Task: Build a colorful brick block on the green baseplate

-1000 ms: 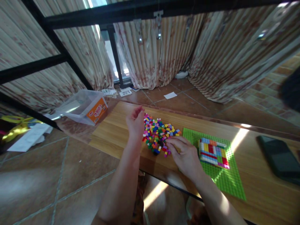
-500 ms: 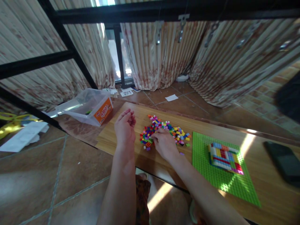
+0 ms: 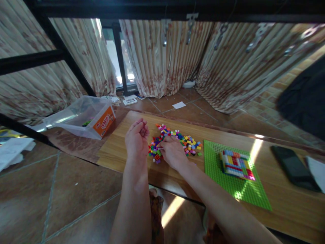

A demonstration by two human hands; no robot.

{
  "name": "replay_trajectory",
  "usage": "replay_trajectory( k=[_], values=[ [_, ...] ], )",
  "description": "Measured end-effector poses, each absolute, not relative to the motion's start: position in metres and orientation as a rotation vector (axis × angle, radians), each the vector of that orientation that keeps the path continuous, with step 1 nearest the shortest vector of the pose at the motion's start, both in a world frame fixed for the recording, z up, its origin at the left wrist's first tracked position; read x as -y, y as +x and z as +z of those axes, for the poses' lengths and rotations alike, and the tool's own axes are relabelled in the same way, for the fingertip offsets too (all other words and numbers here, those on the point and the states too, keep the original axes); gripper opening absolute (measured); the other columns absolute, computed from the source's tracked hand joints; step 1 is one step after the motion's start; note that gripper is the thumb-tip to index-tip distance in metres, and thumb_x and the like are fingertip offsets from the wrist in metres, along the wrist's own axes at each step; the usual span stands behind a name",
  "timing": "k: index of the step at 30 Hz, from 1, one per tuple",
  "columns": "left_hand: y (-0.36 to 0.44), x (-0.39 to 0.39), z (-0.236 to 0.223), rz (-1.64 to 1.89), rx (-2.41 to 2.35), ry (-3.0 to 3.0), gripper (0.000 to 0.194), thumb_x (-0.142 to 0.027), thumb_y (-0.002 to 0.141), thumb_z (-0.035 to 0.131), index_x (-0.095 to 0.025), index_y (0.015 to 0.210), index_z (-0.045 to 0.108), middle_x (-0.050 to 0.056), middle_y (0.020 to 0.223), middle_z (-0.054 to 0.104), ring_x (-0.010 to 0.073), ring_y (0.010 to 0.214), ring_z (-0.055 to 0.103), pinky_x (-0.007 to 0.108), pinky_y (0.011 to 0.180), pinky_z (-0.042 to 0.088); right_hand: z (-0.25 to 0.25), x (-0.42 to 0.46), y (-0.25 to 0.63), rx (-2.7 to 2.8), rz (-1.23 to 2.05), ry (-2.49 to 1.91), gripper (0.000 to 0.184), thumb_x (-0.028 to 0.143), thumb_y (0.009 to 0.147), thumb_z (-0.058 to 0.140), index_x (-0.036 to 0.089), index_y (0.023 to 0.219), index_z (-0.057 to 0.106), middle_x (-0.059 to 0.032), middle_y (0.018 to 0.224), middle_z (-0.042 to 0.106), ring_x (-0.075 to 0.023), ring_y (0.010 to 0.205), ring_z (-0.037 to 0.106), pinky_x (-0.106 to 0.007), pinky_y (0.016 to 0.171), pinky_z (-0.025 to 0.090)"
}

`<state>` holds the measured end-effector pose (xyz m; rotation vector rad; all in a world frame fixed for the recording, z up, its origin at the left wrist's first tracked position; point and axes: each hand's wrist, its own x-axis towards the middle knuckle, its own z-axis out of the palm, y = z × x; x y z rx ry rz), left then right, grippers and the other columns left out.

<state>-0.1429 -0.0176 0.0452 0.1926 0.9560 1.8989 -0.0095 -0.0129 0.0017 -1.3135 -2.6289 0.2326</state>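
My left hand (image 3: 137, 137) is raised palm up at the left of the brick pile, its fingers curled in. Whatever lies inside those fingers, if anything, is too small to make out. My right hand (image 3: 172, 150) reaches into the pile of small coloured toy bricks (image 3: 189, 144), with thumb and fingers pinched together at the pile's left part. Its fingertips hide what is between them. To the right, a green baseplate (image 3: 212, 169) lies flat on the wooden table (image 3: 175, 179). On it sits a low block of multicoloured bricks (image 3: 236, 164), apart from both hands.
A clear plastic bin (image 3: 76, 118) with an orange label stands left of the table, some green bits inside. A dark phone (image 3: 293, 166) and a white paper (image 3: 317, 171) lie at the right end. Dark fabric (image 3: 304, 98) shows at the right edge. Black metal bars cross overhead.
The view has swung a little to the right, bringing the white paper by the phone into sight. My right hand stays in the pile; my left hand keeps its curled, raised pose.
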Motion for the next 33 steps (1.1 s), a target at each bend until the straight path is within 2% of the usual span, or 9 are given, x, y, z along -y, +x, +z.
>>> replay_trajectory(
  k=[8,13,17,22,25,28,33],
  values=[
    [-0.14,0.017,0.046,1.862,-0.916,0.167,0.015,-0.003,0.075,0.057,-0.013,0.083,0.064,-0.002,0.069,0.065,0.0023,0.054,0.056,0.012,0.056,0.045,0.003,0.011,-0.015,2.709,0.158,-1.329,0.021,0.015,0.09,0.048,0.015,0.095,0.069,-0.012,0.101,0.066,-0.0256,0.098,0.057,-0.035,0.085,0.043],
    [-0.141,0.017,0.047,1.851,-0.934,0.166,0.014,-0.003,0.075,0.056,-0.012,0.084,0.065,-0.002,0.069,0.065,0.0021,0.052,0.056,0.012,0.056,0.045,0.003,0.011,-0.015,2.657,0.185,-1.347,0.02,0.016,0.091,0.048,0.014,0.093,0.067,-0.0136,0.101,0.067,-0.0259,0.1,0.056,-0.036,0.09,0.041],
    [-0.141,0.016,0.048,1.848,-0.936,0.162,0.016,-0.002,0.075,0.054,-0.011,0.084,0.064,-0.002,0.068,0.064,0.0024,0.052,0.056,0.012,0.054,0.045,0.01,0.016,0.005,2.35,0.348,-1.372,0.013,0.019,0.09,0.051,0.017,0.088,0.064,-0.0102,0.096,0.068,-0.0236,0.094,0.06,-0.035,0.088,0.044],
    [-0.139,0.013,0.047,1.835,-0.958,0.158,0.014,-0.003,0.075,0.056,-0.011,0.083,0.065,-0.001,0.068,0.065,0.0025,0.053,0.057,0.012,0.053,0.045,0.009,0.034,0.056,1.843,0.711,-1.374,0.016,0.033,0.092,0.049,0.02,0.095,0.059,-0.0038,0.082,0.068,-0.0174,0.069,0.064,-0.029,0.063,0.049],
    [-0.134,0.012,0.046,1.828,-0.963,0.194,0.014,-0.003,0.074,0.058,-0.011,0.083,0.066,-0.001,0.069,0.066,0.0027,0.053,0.057,0.012,0.053,0.045,0.003,0.039,0.085,1.543,0.802,-1.325,0.021,0.04,0.086,0.059,0.02,0.09,0.061,-0.0031,0.077,0.068,-0.0166,0.067,0.065,-0.029,0.062,0.051],
    [-0.125,0.01,0.044,1.804,-0.996,0.215,0.014,-0.004,0.073,0.058,-0.011,0.081,0.066,-0.001,0.069,0.066,0.0033,0.053,0.057,0.013,0.053,0.045,0.002,0.037,0.111,1.378,0.767,-1.31,0.023,0.04,0.079,0.066,0.019,0.087,0.067,-0.0026,0.072,0.069,-0.0161,0.064,0.064,-0.03,0.061,0.053],
    [-0.102,0.004,0.04,1.717,-1.058,0.271,0.011,-0.006,0.071,0.06,-0.011,0.079,0.066,-0.001,0.065,0.065,0.0042,0.055,0.058,0.013,0.056,0.046,0.006,0.03,0.169,1.184,0.701,-1.405,0.031,0.039,0.075,0.071,0.019,0.099,0.072,-0.005,0.08,0.073,-0.0179,0.07,0.068,-0.033,0.065,0.056]
  ],
)
